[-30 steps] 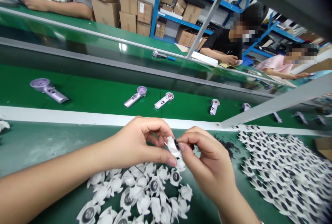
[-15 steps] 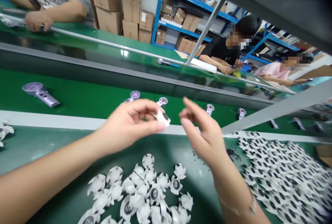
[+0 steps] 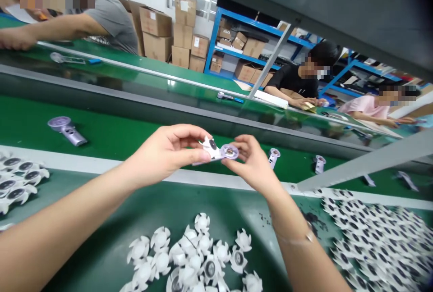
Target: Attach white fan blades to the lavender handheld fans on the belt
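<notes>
My left hand (image 3: 169, 152) is closed on a white fan blade (image 3: 209, 147), pinched between thumb and fingers. My right hand (image 3: 253, 163) grips the round head of a small purple handheld fan (image 3: 232, 151). The blade sits right against the fan's head, and most of the fan's handle is hidden behind my left fingers. Both hands hover over the white strip (image 3: 84, 164) at the near edge of the green conveyor belt (image 3: 128, 130). Below them lies a loose pile of white fan blades (image 3: 199, 256).
More purple fans lie on the belt: one at the left (image 3: 66, 130), two right of my hands (image 3: 273, 157) (image 3: 318, 163). Blade heaps lie at the right (image 3: 379, 238) and the left edge (image 3: 16, 179). A grey metal strut (image 3: 365, 163) slants across the right. Three people work across the line.
Both hands rose from the blade pile to the belt's edge. My right hand, empty half a second ago, now holds a purple fan, and the blade in my left hand meets its head.
</notes>
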The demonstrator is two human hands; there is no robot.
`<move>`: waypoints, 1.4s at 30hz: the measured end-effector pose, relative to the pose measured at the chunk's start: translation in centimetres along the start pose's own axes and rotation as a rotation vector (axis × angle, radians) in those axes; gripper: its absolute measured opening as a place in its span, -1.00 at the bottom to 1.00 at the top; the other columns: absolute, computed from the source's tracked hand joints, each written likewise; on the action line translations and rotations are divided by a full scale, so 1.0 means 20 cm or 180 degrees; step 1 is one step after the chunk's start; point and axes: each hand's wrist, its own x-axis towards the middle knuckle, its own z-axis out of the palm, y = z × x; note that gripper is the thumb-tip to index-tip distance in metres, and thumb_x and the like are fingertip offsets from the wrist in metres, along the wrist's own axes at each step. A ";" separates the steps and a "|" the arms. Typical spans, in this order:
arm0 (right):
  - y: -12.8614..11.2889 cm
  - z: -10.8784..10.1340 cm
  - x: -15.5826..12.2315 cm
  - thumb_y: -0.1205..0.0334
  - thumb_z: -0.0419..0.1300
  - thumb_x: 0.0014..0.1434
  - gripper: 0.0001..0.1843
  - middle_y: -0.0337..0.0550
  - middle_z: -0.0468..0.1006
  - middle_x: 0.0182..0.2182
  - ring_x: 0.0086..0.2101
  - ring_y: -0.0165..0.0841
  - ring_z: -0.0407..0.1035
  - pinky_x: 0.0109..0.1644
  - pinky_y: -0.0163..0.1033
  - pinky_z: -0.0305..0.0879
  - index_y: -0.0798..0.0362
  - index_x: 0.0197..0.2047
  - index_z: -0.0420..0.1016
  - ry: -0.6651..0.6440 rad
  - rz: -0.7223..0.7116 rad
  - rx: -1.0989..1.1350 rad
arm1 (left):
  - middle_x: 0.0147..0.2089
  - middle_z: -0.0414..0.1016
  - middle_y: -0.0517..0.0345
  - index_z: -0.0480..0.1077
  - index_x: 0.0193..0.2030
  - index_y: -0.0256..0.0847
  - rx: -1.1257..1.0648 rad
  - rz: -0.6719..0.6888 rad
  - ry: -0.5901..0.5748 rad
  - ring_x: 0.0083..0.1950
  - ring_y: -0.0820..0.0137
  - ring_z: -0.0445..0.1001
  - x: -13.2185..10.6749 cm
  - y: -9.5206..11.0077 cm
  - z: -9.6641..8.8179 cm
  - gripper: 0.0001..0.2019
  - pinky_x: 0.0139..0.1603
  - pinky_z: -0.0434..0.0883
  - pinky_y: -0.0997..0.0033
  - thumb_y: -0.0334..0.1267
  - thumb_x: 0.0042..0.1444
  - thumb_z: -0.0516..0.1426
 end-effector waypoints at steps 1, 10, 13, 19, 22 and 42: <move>-0.06 -0.02 -0.07 0.21 0.38 0.03 -0.47 -0.10 0.56 -0.11 -0.08 -0.29 0.50 0.05 -0.14 0.46 0.03 0.01 0.24 0.0070 -0.0028 0.0171 | -0.20 0.57 0.16 0.54 -0.13 -0.18 0.0158 0.0030 -0.0059 -0.22 0.45 0.54 -0.01 0.01 0.01 -0.73 -0.23 0.51 0.60 -0.31 0.00 0.37; -0.34 -0.04 -0.32 0.42 0.34 0.08 -0.50 -0.14 0.50 0.03 -0.04 -0.28 0.50 0.07 -0.17 0.51 -0.09 0.09 0.42 0.0114 -0.0591 0.0489 | -0.11 0.59 0.17 0.57 -0.06 -0.10 0.1462 0.0832 -0.0113 -0.13 0.38 0.56 -0.09 0.08 0.08 -0.66 -0.04 0.55 0.47 -0.21 -0.02 0.39; -0.34 -0.06 -0.32 0.40 0.35 0.08 -0.53 -0.14 0.53 -0.03 -0.06 -0.25 0.50 0.03 -0.15 0.53 -0.08 0.04 0.40 0.0135 -0.0559 0.0531 | -0.15 0.62 0.20 0.57 -0.13 -0.07 0.1757 0.0935 -0.0058 -0.18 0.35 0.57 -0.09 0.09 0.08 -0.71 -0.05 0.53 0.44 -0.14 -0.02 0.38; -0.34 -0.08 -0.33 0.33 0.37 0.10 -0.57 -0.14 0.54 -0.02 -0.06 -0.20 0.49 0.05 -0.06 0.52 -0.12 0.03 0.45 0.0030 -0.0618 0.0279 | -0.17 0.63 0.19 0.60 -0.15 -0.02 0.2201 0.1304 -0.0103 -0.19 0.34 0.56 -0.09 0.09 0.08 -0.75 -0.10 0.45 0.46 -0.13 0.00 0.37; -0.33 -0.09 -0.33 0.31 0.39 0.09 -0.55 -0.13 0.54 -0.01 -0.06 -0.16 0.48 0.05 0.00 0.51 -0.13 0.05 0.46 0.0059 -0.0626 0.0208 | -0.18 0.63 0.19 0.61 -0.15 -0.04 0.2159 0.1282 -0.0129 -0.20 0.36 0.56 -0.09 0.09 0.08 -0.75 -0.14 0.46 0.49 -0.15 -0.01 0.38; 0.07 0.08 0.24 0.10 0.33 0.05 -0.68 0.04 0.61 -0.33 -0.23 -0.12 0.52 -0.11 -0.06 0.42 0.18 -0.21 0.56 0.0476 0.0940 -0.1512 | -0.11 0.56 0.08 0.51 0.01 -0.05 0.2970 -0.0672 -0.1626 -0.24 0.26 0.54 -0.08 -0.07 0.06 -0.59 -0.35 0.41 0.44 0.06 0.06 0.24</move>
